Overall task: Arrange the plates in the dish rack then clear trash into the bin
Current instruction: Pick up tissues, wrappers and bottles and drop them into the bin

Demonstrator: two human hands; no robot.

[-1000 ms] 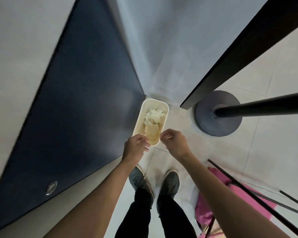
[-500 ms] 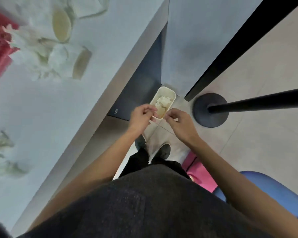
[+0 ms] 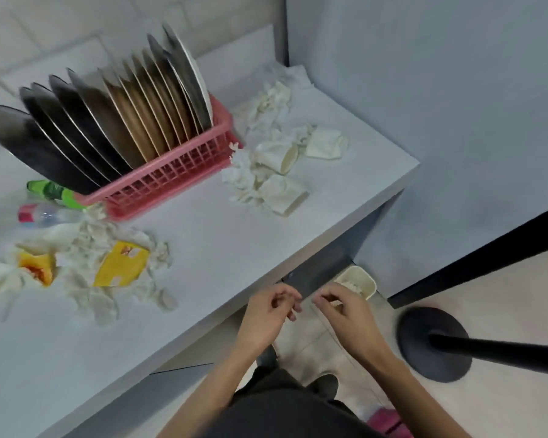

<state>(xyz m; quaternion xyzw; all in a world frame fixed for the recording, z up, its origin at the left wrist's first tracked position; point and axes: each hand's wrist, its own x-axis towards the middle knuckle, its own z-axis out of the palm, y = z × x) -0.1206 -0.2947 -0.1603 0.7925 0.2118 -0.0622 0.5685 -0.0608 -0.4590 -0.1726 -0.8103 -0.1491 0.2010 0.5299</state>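
White worktop (image 3: 219,248) holds plates (image 3: 108,128) already in the rack (image 3: 171,181) and scattered trash (image 3: 266,184), so clearing is the step: left hand (image 3: 271,314) and right hand (image 3: 345,314), loosely curled and seemingly empty over the floor bin (image 3: 361,279), likely need to fetch it

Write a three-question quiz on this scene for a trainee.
1. True or false: the plates stand on edge in the rack.
2. Where is the bin? A in the rack; B on the floor; C on a chair.
3. Fill in: the rack is ____ in colour.
Key: 1 true; 2 B; 3 pink.
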